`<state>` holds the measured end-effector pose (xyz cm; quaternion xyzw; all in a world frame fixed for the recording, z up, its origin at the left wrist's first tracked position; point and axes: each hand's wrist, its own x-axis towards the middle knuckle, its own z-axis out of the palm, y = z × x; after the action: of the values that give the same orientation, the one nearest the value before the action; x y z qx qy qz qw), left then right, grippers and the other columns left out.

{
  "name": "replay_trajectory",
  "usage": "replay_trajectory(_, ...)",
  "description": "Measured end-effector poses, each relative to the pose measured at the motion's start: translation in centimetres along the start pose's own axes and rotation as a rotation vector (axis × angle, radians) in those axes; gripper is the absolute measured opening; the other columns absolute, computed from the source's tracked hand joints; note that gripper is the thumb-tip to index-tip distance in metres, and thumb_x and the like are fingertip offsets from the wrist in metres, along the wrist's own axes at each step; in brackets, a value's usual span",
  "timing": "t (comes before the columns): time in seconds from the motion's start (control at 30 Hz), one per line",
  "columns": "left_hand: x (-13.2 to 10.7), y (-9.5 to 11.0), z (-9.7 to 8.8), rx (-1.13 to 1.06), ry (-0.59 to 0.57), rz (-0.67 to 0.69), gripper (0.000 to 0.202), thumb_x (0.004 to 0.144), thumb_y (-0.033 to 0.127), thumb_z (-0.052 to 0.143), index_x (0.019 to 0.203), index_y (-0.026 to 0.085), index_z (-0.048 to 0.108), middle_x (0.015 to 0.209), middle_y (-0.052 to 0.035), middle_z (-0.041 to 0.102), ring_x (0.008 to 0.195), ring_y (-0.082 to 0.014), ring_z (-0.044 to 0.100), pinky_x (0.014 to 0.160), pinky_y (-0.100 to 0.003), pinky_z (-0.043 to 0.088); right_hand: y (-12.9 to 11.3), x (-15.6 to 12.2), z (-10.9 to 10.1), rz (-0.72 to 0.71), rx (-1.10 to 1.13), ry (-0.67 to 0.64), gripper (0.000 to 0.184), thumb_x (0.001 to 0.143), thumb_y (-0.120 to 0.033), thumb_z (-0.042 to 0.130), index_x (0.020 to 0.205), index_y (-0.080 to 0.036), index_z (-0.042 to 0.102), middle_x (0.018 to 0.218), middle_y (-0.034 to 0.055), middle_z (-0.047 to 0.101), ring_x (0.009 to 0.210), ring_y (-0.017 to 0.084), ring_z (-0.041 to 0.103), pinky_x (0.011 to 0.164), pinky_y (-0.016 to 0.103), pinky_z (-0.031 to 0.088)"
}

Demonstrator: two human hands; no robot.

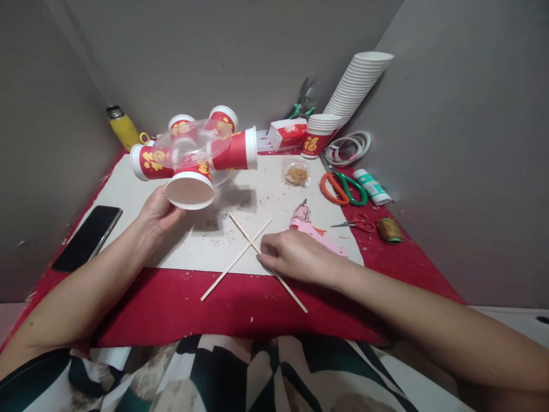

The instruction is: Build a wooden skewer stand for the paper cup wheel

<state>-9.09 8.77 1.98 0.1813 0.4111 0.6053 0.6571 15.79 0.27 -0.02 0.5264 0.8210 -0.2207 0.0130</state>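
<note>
– Cup cluster (193,157): where is it seen, and how is it held?
– It is held up above the left half of the white board (266,197). Red paper cups are set rim-outward round a clear plastic bowl (193,143). The nearest cup's rim is gripped by the curled fingers of the left hand (160,212).
– What is laid around it, from the left?
– A dark phone (88,237) is laid on the red cloth (180,309) at the far left, and a yellow bottle (124,129) is stood in the back corner. Two thin wooden sticks (231,265) are crossed at the board's near edge. The right hand (291,257) is laid over the crossing, fingers bent down onto one stick. A pink glue gun (302,217) is laid just beyond that hand. Further right are spread a bag of rubber bands (295,174), a small box (286,134), a tall leaning stack of cups (354,86), large scissors (343,189), a white tube (372,187), small scissors (359,223) and a spool (389,230).
– What cannot be made out?
– Whether the stick is pinched or only pressed cannot be told. Part of the board is hidden behind the cluster, one stick's middle is covered by the right hand, and the pliers (305,103) at the back are blurred.
</note>
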Motion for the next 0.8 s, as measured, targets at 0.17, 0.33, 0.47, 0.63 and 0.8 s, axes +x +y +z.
replay_trajectory(0.17,-0.2,-0.3,0.3,-0.017,0.007,-0.02,0.046,0.081,-0.002,0.047,0.119,0.018,0.063,0.075,-0.003,0.073,0.068,-0.0149,0.07,0.075,-0.024,0.058,-0.2,0.0,0.0,0.01,0.11,0.023,0.016,0.082,-0.021,0.054,0.067,-0.017,0.055,0.066,0.0016,0.063,0.055,0.01,0.046,0.054,0.024,0.025)
replay_trajectory(0.33,-0.2,-0.4,0.2,-0.024,-0.004,-0.017,0.046,0.082,-0.001,0.047,0.121,0.016,0.062,0.078,-0.0044,0.074,0.069,-0.0151,0.07,0.072,-0.024,0.058,-0.8,0.0,-0.1,0.039,0.142,0.034,0.017,0.083,-0.021,0.055,0.067,-0.017,0.057,0.064,0.0021,0.063,0.053,0.01,0.048,0.054,0.025,0.027)
replay_trajectory(0.47,-0.3,-0.4,0.2,-0.018,-0.004,-0.021,0.047,0.082,-0.002,0.047,0.122,0.017,0.062,0.077,-0.0029,0.074,0.07,-0.0144,0.07,0.074,-0.023,0.057,-1.1,0.4,0.1,0.072,0.209,0.039,0.012,0.082,-0.019,0.056,0.071,-0.017,0.06,0.068,0.0027,0.065,0.056,0.011,0.052,0.055,0.024,0.03)
replay_trajectory(0.63,-0.5,-0.4,0.1,0.009,-0.007,-0.025,0.046,0.081,-0.002,0.047,0.12,0.016,0.062,0.074,-0.0017,0.073,0.069,-0.0136,0.07,0.075,-0.022,0.057,-0.8,0.8,0.9,0.061,0.314,0.089,0.007,0.079,-0.017,0.058,0.073,-0.017,0.06,0.066,0.0013,0.063,0.058,0.012,0.053,0.055,0.023,0.033)
replay_trajectory(0.8,-0.8,-0.4,-0.1,0.043,-0.057,0.006,0.043,0.081,-0.002,0.048,0.117,0.017,0.063,0.074,-0.0017,0.073,0.073,-0.0139,0.071,0.078,-0.023,0.057,-1.0,0.9,0.9,0.045,0.396,0.141,0.009,0.08,-0.017,0.058,0.071,-0.018,0.057,0.059,-0.0013,0.058,0.055,0.012,0.051,0.054,0.023,0.034)
